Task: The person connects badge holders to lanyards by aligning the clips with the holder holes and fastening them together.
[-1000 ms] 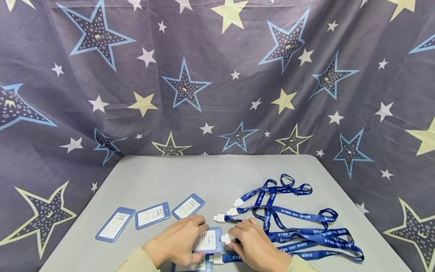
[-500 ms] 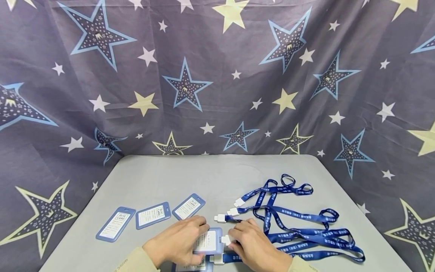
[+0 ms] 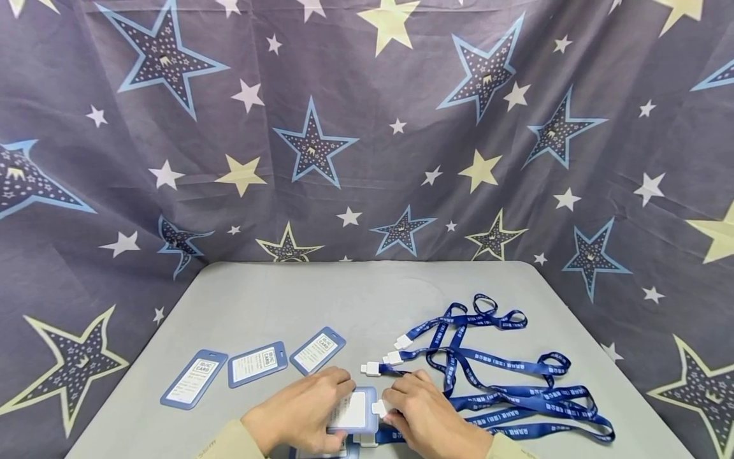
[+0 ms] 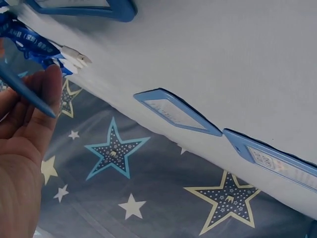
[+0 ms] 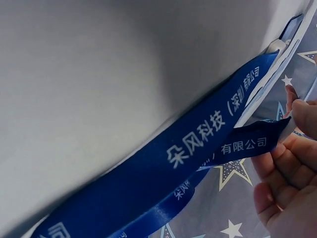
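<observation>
My left hand grips a blue ID card holder between thumb and fingers, its slotted end facing right. Glare whitens part of the card. In the left wrist view the same card holder appears edge-on at the fingers. My right hand pinches the white clip of a blue lanyard, its tip right at the holder's slotted end. Below the held pair, another card holder lies partly hidden, with a white clip at its end.
Three more blue card holders lie on the grey table to the left. Several blue lanyards spread in overlapping loops at the right, white clips pointing left. A star-patterned curtain hangs around the table's back and sides.
The held card holder has tilted and shifted slightly toward me, and glare now covers its printed title. Both hands stay almost in place, the clip still at the slotted end.
</observation>
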`<state>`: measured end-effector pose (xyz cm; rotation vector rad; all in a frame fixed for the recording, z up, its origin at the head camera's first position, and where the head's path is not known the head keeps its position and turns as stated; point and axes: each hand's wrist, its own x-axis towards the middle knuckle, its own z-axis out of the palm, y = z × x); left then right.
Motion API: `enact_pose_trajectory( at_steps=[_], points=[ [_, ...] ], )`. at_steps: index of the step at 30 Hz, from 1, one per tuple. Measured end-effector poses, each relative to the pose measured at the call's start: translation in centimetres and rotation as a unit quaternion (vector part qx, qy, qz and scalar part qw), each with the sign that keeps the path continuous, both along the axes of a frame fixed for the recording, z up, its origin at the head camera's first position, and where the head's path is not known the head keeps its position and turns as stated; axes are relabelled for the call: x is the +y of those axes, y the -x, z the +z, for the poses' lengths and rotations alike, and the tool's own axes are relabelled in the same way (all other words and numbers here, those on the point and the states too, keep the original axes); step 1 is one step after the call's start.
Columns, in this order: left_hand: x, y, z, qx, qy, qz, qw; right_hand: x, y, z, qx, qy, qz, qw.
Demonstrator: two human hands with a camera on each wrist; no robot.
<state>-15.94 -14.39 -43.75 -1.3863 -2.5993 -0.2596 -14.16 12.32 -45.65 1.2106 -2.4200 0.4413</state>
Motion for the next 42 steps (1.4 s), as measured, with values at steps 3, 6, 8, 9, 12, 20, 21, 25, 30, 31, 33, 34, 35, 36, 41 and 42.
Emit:
enact_pose_trajectory(
  at_steps=[3,6,8,9,12,20,21,25,30,31,33,34,35,36,41,42],
  points=[
    [0.1,-0.1,0.0,-0.001,-0.002,0.000,1.0000,0.1,0.0,0.0,-0.002,-0.001,0.002,1.0000],
    [0.2,-0.1,-0.1,-0.004,0.001,0.005,1.0000,0.1,-0.1,0.0,-0.005,0.002,-0.002,1.0000],
    [0.2,-0.1,-0.2,-0.005,0.005,0.009,0.9999,0.1,0.0,-0.1,-0.005,0.004,-0.004,1.0000],
    [0.2,-0.1,-0.2,-0.006,0.006,0.011,0.9999,0.1,0.0,-0.1,-0.004,0.006,-0.005,1.0000],
    [0.1,0.0,-0.5,0.000,0.002,0.014,0.9999,0.0,0.0,-0.1,-0.003,0.010,-0.007,0.9999],
    [-0.1,0.1,-0.8,0.013,-0.009,0.003,0.9999,0.1,0.0,-0.3,0.000,0.013,-0.005,0.9999],
    [-0.1,0.1,-0.8,0.014,-0.009,0.003,0.9999,0.1,0.0,-0.3,-0.001,0.013,-0.004,0.9999],
    [-0.1,0.1,-0.8,0.011,-0.010,0.003,0.9999,0.0,0.1,-0.2,-0.003,0.013,-0.003,0.9999],
    [-0.2,0.0,-0.9,0.001,-0.009,0.010,0.9999,-0.1,0.1,-0.4,0.002,0.015,-0.006,0.9999],
    [-0.2,0.0,-0.9,0.000,-0.009,0.011,0.9999,-0.1,0.1,-0.5,0.004,0.015,-0.007,0.9999],
    [-0.3,0.0,-1.0,0.000,-0.009,0.013,0.9999,-0.1,0.1,-0.6,0.003,0.016,-0.009,0.9998],
    [-0.3,0.0,-1.1,0.001,-0.009,0.014,0.9999,-0.1,0.1,-0.6,0.002,0.016,-0.010,0.9998],
    [-0.3,0.0,-1.1,0.001,-0.008,0.016,0.9998,-0.1,0.1,-0.6,0.000,0.016,-0.012,0.9998],
    [-0.4,0.0,-1.1,0.001,-0.008,0.017,0.9998,0.0,0.1,-0.6,-0.003,0.015,-0.014,0.9998],
    [-0.6,0.2,-1.1,-0.009,-0.008,0.026,0.9996,0.1,0.1,-0.5,-0.028,0.007,-0.027,0.9992],
    [-0.7,0.2,-1.1,-0.010,-0.009,0.028,0.9995,0.1,0.1,-0.5,-0.034,0.005,-0.031,0.9989]
  ],
)
